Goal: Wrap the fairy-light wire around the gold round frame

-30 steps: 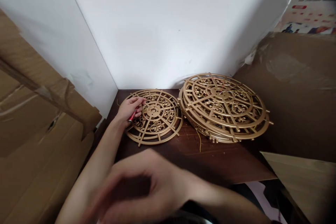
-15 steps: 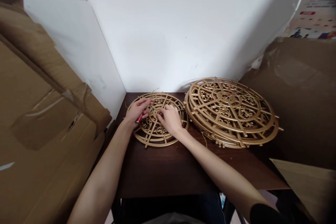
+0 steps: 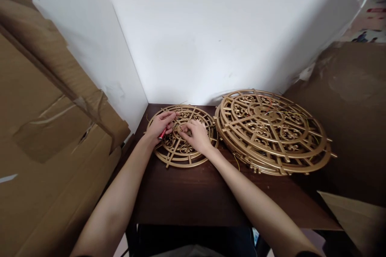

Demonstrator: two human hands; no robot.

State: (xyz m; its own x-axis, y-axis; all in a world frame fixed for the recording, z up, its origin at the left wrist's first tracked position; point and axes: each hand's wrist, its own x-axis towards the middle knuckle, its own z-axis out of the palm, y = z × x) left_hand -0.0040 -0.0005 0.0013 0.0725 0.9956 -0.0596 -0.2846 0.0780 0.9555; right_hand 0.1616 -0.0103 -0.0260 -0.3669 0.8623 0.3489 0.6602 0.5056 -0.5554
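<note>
A round gold openwork panel [image 3: 188,165] with scroll ornaments lies flat on the dark brown table [image 3: 193,196]. Over its left part, my left hand [image 3: 161,125] is closed around a slim red-handled tool [image 3: 162,133] whose metallic end points down toward me; its exact kind is hidden by the fingers. Thumb and forefinger of that hand are pinched near a thin wire that rises behind them. My right hand [image 3: 197,136] rests over the panel's hub, fingers curled and pinching at the centre; whatever is between the fingertips is too small to make out.
To the right stands a stack of similar gold panels [image 3: 280,144], with thin yellow and red wires on top. Cardboard [image 3: 60,160] flanks the left side and a brown carton [image 3: 356,120] the right. A white wall [image 3: 211,40] rises behind the table.
The view has shifted slightly, so the stack appears a little farther right. My right fingers have curled in slightly at the hub; my left hand keeps the red-handled tool.
</note>
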